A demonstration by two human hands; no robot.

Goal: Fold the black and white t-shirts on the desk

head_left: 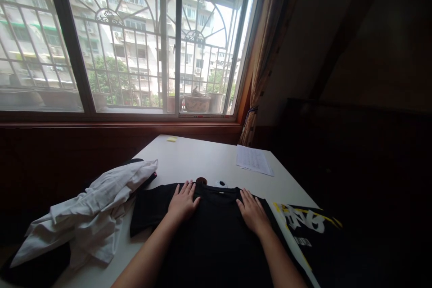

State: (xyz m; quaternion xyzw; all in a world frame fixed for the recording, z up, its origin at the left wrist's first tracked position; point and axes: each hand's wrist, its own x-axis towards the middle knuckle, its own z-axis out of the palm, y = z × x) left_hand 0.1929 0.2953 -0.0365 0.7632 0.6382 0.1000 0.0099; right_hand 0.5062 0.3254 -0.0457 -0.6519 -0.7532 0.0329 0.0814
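A black T-shirt [216, 234] lies spread flat on the white table, its neckline toward the window. My left hand [183, 201] rests flat on the shirt's left shoulder area, fingers stretched out. On the other side of the collar, my right hand [252, 210] lies flat too, with its fingers extended. Neither hand grips the cloth. The left sleeve shows fully; my right forearm covers part of the shirt's right side. Just beyond the collar sit a brown round object [201, 181] and a white round object with a dark centre [221, 184].
A crumpled white garment [97, 202] is heaped over dark cloth at the left. At the right lies a black garment with white and yellow print [307, 225]. Papers [254, 160] and a small yellow note [172, 139] lie on the table [199, 153], toward the window.
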